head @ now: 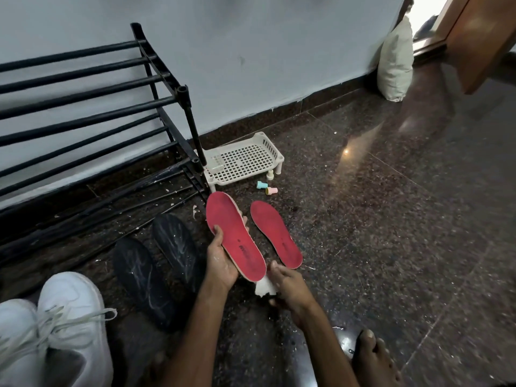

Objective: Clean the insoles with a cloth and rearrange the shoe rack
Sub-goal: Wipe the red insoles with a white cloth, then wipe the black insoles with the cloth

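Left hand (220, 268) is clamped on the red insole (236, 236): thumb curled over the red face, fingertips (245, 220) peeking past the far edge. The insole is lifted off the floor, face up, its long axis running from the heel by the palm to the toe, which points at the near corner post of the shoe rack (97, 107). At the heel end, the right hand (289, 286) has its fingers curled tight round a white cloth (265, 288); whether cloth touches insole, I cannot tell.

Count them: two red, two black. The second red insole (276, 236) lies flat on the floor, on the held one's side away from the rack, nearly parallel, toe the same way. The two black insoles (142, 280) lie side by side just in front of the rack's lowest bars, toes toward it. Two white shoes (69, 317) sit in front of the rack too, nearer the person.

Beside the rack's corner post stands a white perforated tray (245, 160); one small pale piece lies in its rack-side corner. Three small caps (262, 185) lie on the floor by the tray.
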### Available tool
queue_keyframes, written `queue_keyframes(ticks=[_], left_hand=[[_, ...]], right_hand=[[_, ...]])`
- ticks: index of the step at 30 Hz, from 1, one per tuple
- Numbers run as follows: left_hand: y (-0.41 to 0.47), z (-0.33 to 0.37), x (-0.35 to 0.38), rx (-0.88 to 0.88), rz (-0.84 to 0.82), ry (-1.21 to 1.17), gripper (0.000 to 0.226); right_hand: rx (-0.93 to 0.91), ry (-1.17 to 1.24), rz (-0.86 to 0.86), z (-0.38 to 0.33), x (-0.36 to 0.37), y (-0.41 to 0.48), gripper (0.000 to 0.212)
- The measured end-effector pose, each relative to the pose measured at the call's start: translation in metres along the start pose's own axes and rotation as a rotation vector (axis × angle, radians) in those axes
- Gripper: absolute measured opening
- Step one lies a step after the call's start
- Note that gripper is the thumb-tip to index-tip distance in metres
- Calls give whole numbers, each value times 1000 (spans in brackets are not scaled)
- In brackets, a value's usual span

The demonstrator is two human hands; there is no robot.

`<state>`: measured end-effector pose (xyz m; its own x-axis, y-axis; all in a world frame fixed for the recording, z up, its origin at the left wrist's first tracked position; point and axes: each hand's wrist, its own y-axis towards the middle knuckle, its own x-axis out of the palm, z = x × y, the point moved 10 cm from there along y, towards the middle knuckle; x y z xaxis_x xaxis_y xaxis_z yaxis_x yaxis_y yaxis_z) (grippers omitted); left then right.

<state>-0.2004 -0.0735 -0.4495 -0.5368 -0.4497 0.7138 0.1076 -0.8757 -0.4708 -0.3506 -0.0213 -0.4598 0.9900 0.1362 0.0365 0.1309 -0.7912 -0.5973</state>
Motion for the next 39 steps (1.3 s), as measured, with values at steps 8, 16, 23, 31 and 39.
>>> queue_keyframes(ticks=[8, 16, 23, 31, 39], left_hand=[[43, -51, -36, -117, 106, 70, 59], [68, -46, -70, 20, 238, 472, 53], [76, -10, -79, 58, 280, 971, 28], [61, -16, -77, 149, 357, 1010, 39], [44, 7, -85, 214, 455, 982, 28]], right_hand=[[-12, 57, 16, 23, -2, 26, 36], [0, -142, 223, 37, -34, 58, 27], [71, -305, 530, 47, -45, 57, 25], [152, -495, 471, 53, -49, 53, 34], [50, -745, 458, 8, -54, 23, 22]])
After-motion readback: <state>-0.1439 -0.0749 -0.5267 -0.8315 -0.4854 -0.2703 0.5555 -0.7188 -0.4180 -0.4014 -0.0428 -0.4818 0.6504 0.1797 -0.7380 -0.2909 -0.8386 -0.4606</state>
